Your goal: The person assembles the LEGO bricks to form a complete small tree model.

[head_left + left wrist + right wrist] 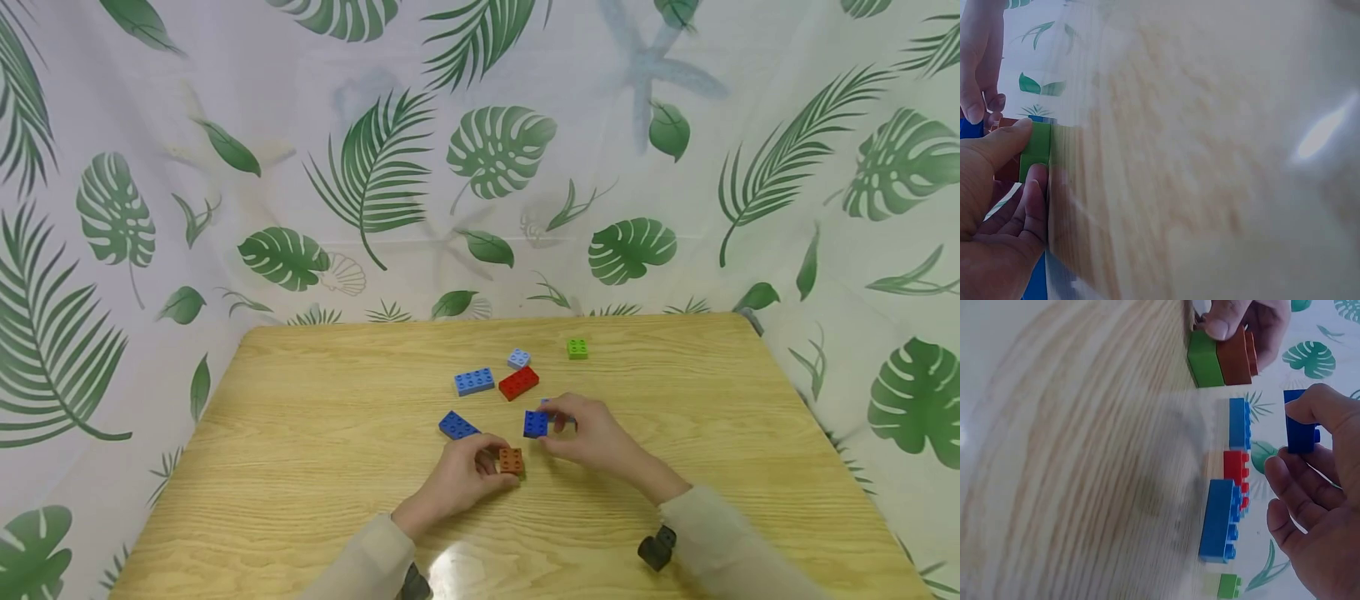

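My left hand (457, 475) pinches a small stack between thumb and fingers: a brown brick (511, 461) on top of a green brick (1205, 359). In the right wrist view the green brick's underside is at the tabletop. To the right, my right hand (592, 429) pinches a dark blue square brick (536, 424), studs up. That brick is held above the table, apart from the stack and a little farther back. A blue brick (1217, 522) lies behind the right hand, partly covered by it in the head view.
Behind the left hand lies a long dark blue brick (456, 425). Farther back are a long blue brick (474, 382), a red brick (519, 383), a small light blue brick (519, 359) and a small lime green brick (577, 349). A leaf-patterned cloth (405, 275) hangs behind the wooden table (315, 400).
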A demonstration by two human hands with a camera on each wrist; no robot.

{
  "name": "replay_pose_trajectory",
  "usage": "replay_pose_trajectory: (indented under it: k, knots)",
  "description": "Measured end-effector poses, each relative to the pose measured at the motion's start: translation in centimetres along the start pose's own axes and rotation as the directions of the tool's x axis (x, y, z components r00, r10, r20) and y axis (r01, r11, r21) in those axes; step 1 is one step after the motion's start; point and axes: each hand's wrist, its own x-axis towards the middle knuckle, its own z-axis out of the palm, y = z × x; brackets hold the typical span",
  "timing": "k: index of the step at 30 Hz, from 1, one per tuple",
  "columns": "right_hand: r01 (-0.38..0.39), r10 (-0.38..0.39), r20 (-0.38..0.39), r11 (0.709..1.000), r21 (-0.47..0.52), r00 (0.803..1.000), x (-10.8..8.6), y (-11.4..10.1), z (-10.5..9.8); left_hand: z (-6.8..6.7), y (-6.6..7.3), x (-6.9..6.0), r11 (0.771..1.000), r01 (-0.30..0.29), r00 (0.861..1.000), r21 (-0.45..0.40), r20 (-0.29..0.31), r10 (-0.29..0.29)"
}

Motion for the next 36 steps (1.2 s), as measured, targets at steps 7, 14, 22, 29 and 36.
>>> replay_pose_trajectory:
  k: [7,14,22,29,36]
  knots:
    - [0.049,-0.049,0.052,0.999,0.0,0.997,0.0,-0.6,1.1,-0.2,0.0,0.0,1.0,-0.013,1.0,0.012,-0.007,0.013]
    - [0.101,-0.104,0.094,0.994,0.034,0.99,-0.2,-0.9,2.1,-0.1,-0.2,0.0,1.0,-0.019,1.0,-0.009,-0.005,0.019]
    - [0.104,-0.11,0.131,0.993,0.05,0.985,-0.3,-1.4,2.6,0.1,-0.3,0.0,0.999,-0.035,0.999,-0.017,-0.005,0.035]
    - [0.077,-0.09,0.168,0.994,0.082,0.982,-0.5,-1.9,2.7,0.1,-0.2,0.0,0.999,-0.033,0.999,-0.007,-0.01,0.033]
    - [0.101,-0.108,0.16,0.994,0.052,0.981,-0.4,-1.9,2.8,0.1,-0.2,-0.1,0.999,-0.035,0.999,0.007,-0.017,0.035]
